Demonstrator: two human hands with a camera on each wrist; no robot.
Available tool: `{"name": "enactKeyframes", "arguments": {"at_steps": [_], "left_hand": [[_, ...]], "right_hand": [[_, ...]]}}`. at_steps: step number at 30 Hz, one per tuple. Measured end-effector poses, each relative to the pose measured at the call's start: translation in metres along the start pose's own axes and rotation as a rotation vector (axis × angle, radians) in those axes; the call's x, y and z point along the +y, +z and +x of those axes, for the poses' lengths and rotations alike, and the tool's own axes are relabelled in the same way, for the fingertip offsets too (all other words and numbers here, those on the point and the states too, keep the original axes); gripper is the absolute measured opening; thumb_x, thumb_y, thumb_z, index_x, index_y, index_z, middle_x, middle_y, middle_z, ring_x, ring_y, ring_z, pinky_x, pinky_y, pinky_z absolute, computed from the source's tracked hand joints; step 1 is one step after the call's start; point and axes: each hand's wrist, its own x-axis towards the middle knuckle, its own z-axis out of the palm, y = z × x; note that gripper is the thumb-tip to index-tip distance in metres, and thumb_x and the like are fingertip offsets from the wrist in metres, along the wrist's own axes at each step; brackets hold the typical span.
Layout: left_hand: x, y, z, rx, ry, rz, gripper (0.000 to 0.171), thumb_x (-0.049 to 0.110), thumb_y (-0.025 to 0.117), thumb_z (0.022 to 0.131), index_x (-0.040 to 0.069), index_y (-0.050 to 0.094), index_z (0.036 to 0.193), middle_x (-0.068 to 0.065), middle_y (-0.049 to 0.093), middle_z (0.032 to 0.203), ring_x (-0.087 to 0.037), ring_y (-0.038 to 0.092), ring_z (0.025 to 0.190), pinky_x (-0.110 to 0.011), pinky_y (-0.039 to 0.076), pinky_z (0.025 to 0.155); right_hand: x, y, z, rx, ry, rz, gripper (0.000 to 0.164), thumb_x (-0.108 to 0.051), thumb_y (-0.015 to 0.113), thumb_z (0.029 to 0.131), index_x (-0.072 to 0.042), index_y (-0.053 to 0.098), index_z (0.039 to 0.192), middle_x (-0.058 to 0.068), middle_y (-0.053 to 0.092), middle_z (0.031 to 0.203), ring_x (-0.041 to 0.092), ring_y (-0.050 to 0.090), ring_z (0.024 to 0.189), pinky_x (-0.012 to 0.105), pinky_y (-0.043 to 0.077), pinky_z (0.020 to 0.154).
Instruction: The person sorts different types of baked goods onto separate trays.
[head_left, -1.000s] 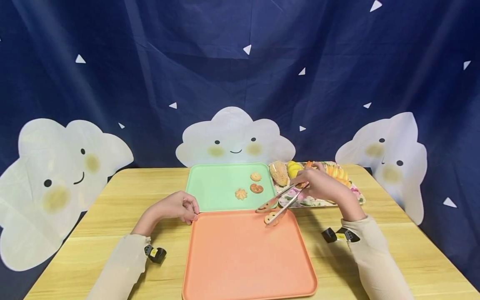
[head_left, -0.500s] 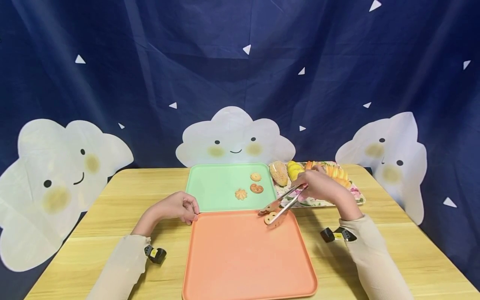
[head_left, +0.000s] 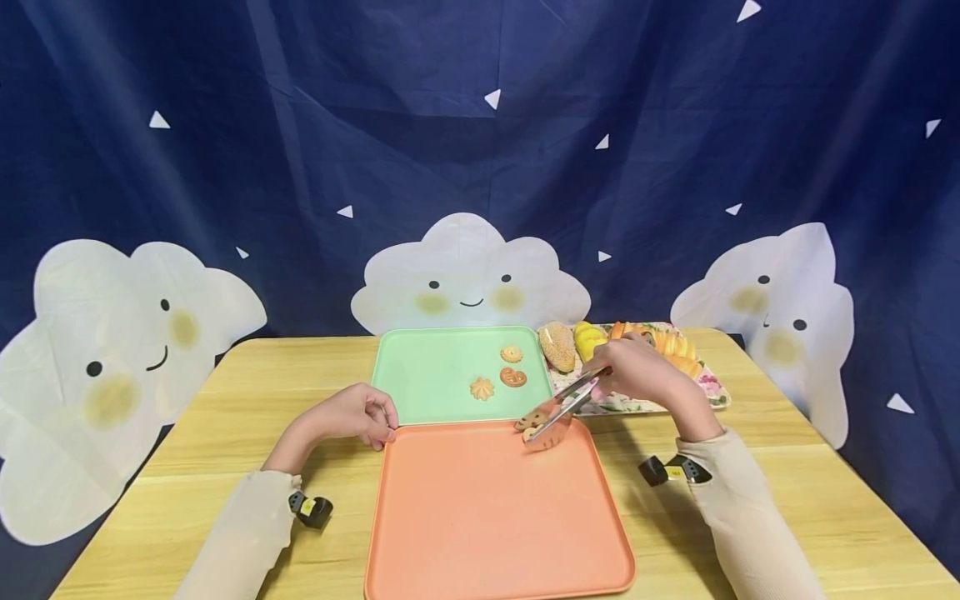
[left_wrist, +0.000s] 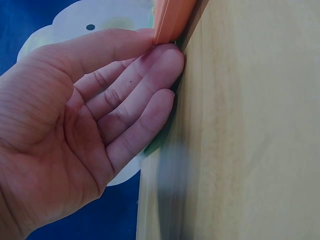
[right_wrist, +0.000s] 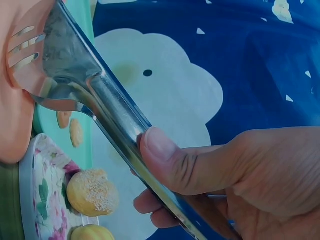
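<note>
My left hand (head_left: 348, 414) pinches the far left corner of the orange tray (head_left: 495, 517) between thumb and fingertips, as the left wrist view shows up close. In my right hand (head_left: 641, 367) is a pair of metal tongs (right_wrist: 120, 120), gripped along the arms with the thumb on top. The slotted tong ends reach down to the orange tray's far right corner. A small round cookie (head_left: 529, 433) lies there between the tong ends, partly hidden by the near one. The right wrist view shows the tongs but not this cookie.
Behind the orange tray stands a green tray (head_left: 427, 375) bearing a round cookie (head_left: 512, 354), a pretzel-shaped cookie (head_left: 513, 377) and a flower-shaped cookie (head_left: 482, 388). To its right, a floral tray (head_left: 711, 385) holds a sesame bun (head_left: 557, 346) and other breads, partly behind my right hand.
The tong ends have drawn closer together around the cookie, and the near arm has swung inward over it. My left hand has stayed at the tray corner.
</note>
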Motion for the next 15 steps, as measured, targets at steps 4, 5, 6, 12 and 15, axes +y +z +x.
{"name": "enactKeyframes", "arguments": {"at_steps": [4,5,6,12,15], "left_hand": [[0.0002,-0.0001,-0.0001,0.0,0.0,-0.002,0.015,0.003,0.077,0.084,-0.006,0.068,0.092,-0.02,0.072,0.073,-0.021,0.072,0.066,-0.033,0.058,0.062],[0.0001,-0.0002,-0.0001,-0.001,0.001,-0.003,0.015,0.003,0.077,0.085,-0.006,0.068,0.092,-0.02,0.072,0.073,-0.022,0.072,0.066,-0.033,0.059,0.062],[0.0,-0.0003,0.0,-0.003,0.002,-0.003,0.015,0.003,0.077,0.085,-0.006,0.068,0.092,-0.02,0.072,0.073,-0.022,0.072,0.066,-0.033,0.059,0.063],[-0.0005,-0.0007,0.0004,-0.006,0.004,0.006,0.014,0.003,0.077,0.085,-0.005,0.068,0.092,-0.02,0.073,0.074,-0.023,0.072,0.067,-0.035,0.059,0.063],[-0.0004,-0.0007,0.0002,-0.004,0.005,0.008,0.014,0.004,0.077,0.085,-0.005,0.068,0.092,-0.02,0.073,0.074,-0.023,0.072,0.066,-0.034,0.059,0.063]], "right_hand": [[0.0002,0.0003,0.0007,0.011,-0.023,-0.01,0.024,-0.017,0.089,0.067,-0.026,0.067,0.066,-0.011,0.049,0.06,0.003,0.037,0.06,0.032,0.028,0.071],[0.0001,0.0002,0.0007,0.013,-0.03,-0.013,0.025,-0.017,0.089,0.067,-0.026,0.066,0.066,-0.01,0.049,0.059,0.003,0.037,0.06,0.032,0.028,0.071],[0.0,0.0002,0.0008,0.013,-0.035,-0.015,0.026,-0.017,0.089,0.067,-0.025,0.065,0.065,-0.01,0.048,0.059,0.003,0.036,0.059,0.032,0.028,0.07],[-0.0008,-0.0008,0.0006,0.009,-0.034,-0.008,0.021,-0.017,0.089,0.066,-0.026,0.07,0.07,-0.012,0.051,0.059,0.001,0.038,0.058,0.03,0.03,0.07],[-0.0013,-0.0007,0.0006,0.002,-0.029,-0.004,0.019,-0.017,0.089,0.067,-0.026,0.073,0.072,-0.013,0.054,0.061,0.001,0.039,0.06,0.031,0.031,0.072]]}}
